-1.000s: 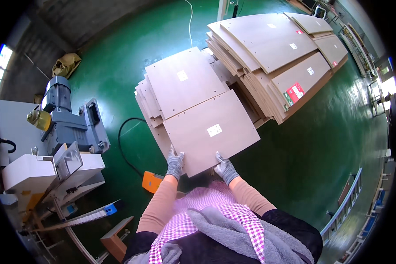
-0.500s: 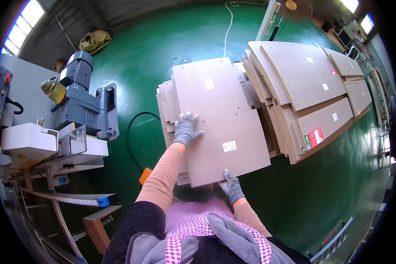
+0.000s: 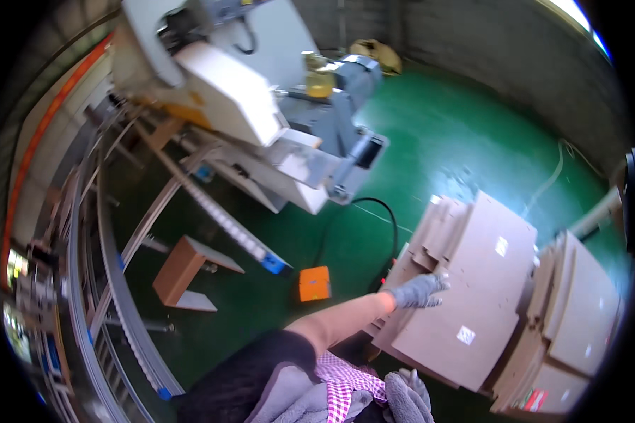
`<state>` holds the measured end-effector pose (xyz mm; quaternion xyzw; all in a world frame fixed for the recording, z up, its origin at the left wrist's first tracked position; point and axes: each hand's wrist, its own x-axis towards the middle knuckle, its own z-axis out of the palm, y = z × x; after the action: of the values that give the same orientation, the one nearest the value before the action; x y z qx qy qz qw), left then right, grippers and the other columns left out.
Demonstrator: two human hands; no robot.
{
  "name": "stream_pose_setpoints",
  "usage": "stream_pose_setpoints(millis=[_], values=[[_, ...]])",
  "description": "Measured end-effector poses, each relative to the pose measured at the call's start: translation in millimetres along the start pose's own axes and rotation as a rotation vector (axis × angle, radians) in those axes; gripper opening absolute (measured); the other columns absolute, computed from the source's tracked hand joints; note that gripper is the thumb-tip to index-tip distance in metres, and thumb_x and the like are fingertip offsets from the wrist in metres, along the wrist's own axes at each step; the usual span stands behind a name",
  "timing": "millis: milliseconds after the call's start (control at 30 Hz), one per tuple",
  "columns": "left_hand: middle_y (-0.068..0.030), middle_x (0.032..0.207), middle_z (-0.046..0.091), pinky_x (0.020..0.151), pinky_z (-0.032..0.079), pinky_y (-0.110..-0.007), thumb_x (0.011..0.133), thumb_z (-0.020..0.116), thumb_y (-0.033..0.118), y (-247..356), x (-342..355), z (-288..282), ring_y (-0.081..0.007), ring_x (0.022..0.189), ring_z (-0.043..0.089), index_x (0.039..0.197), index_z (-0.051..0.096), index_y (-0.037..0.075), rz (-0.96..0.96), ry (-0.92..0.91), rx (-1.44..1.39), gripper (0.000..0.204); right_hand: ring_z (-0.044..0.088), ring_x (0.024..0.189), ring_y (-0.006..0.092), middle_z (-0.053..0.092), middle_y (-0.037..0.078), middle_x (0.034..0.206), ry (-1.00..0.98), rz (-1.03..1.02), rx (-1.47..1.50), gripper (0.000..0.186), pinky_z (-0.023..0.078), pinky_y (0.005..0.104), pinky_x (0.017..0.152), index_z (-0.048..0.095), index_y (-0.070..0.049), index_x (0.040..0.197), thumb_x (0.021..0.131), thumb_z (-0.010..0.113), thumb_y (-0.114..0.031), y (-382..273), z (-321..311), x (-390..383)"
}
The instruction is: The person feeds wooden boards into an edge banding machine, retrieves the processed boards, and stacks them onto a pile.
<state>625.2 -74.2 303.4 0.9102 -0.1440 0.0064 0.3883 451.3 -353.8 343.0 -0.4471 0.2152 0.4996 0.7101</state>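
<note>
My left hand, in a grey knitted glove, lies on the stack of flat brown boards with its fingers stretched out. It rests near the left side of the top boards, which carry small white labels. My right hand, also gloved in grey, shows only in part at the lower edge, just below the stack's near side. A grey fleecy garment in front covers much of it. Whether it touches a board cannot be made out.
A second board stack stands to the right. On the left is a large machine with a white housing and a grey motor. An orange foot pedal with a black cable lies on the green floor. Roller rails and a brown angled piece stand left.
My view has swung left, so the machine and rails fill more of it and the stacks sit lower right. My left hand stays on the boards; my right hand has left the near board edge.
</note>
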Motion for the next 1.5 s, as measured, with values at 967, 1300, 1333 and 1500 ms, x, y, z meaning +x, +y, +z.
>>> stream_pose_setpoints(millis=[967, 1300, 1333, 1500], values=[[-0.0202, 0.131, 0.052, 0.101, 0.042, -0.047, 0.090, 0.058, 0.033, -116.6, -639.6, -263.1, -0.0354, 0.119, 0.053, 0.133, 0.047, 0.006, -1.039, 2.001, -1.217, 0.052, 0.038, 0.129, 0.0330, 0.038, 0.019, 0.143, -0.946, 0.074, -0.623, 0.065, 0.037, 0.0433, 0.102, 0.041, -0.003, 0.135, 0.088, 0.061, -0.043, 19.8, 718.8, 392.9], [-0.0219, 0.134, 0.048, 0.103, 0.040, -0.045, 0.095, 0.051, 0.024, -72.7, -663.0, -189.3, -0.0356, 0.121, 0.050, 0.136, 0.039, -0.001, -1.218, 2.077, -1.385, 0.050, 0.025, 0.139, 0.0278, 0.021, 0.012, 0.154, -1.263, 0.531, -0.166, 0.084, 0.024, 0.0432, 0.111, 0.015, -0.010, 0.149, 0.090, 0.043, -0.061, 84.7, 785.0, 689.4], [-0.0222, 0.134, 0.048, 0.104, 0.040, -0.045, 0.095, 0.050, 0.023, -70.1, -661.4, -182.3, -0.0357, 0.122, 0.050, 0.136, 0.039, -0.001, -1.192, 2.089, -1.397, 0.050, 0.024, 0.140, 0.0272, 0.020, 0.011, 0.154, -1.061, 0.973, 0.287, 0.084, 0.024, 0.0432, 0.112, 0.014, -0.010, 0.149, 0.090, 0.042, -0.063, 86.5, 791.3, 696.1], [-0.0215, 0.137, 0.045, 0.104, 0.040, -0.044, 0.097, 0.046, 0.019, -59.6, -660.1, -166.7, -0.0358, 0.124, 0.047, 0.138, 0.036, 0.001, -1.188, 2.046, -1.454, 0.046, 0.036, 0.133, 0.0272, 0.039, 0.012, 0.144, -0.262, 1.673, 1.404, 0.061, 0.027, 0.0474, 0.110, 0.038, -0.009, 0.138, 0.091, 0.045, -0.048, 97.2, 792.5, 669.4]])
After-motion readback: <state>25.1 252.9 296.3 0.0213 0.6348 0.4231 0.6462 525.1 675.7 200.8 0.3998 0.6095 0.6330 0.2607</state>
